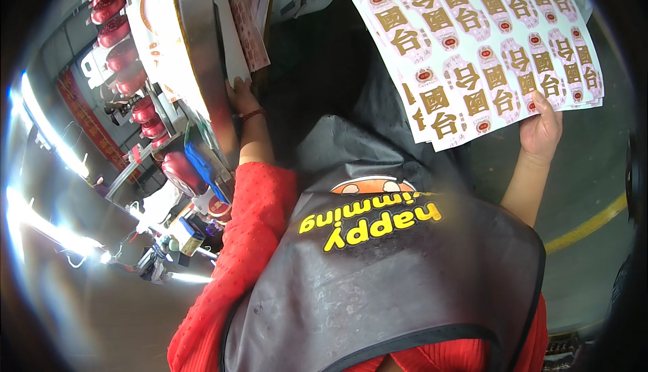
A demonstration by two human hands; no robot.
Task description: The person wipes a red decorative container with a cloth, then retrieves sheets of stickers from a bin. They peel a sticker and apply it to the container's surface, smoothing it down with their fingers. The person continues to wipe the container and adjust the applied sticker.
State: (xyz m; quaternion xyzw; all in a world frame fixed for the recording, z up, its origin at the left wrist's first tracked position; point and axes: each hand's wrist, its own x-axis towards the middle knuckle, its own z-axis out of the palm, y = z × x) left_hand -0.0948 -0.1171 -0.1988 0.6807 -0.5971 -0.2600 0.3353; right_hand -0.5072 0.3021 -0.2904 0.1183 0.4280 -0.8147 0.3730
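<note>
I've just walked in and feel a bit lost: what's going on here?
A person in a dark apron holds some printed sheets by their lower edge in the right hand, thumb on top. The left hand is at the near end of a white strip, beside a metal edge; whether it grips the strip is unclear. More pink-printed paper is just right of that strip.

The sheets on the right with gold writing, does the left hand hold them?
No, the right hand grips the sheets at their lower edge.
</note>
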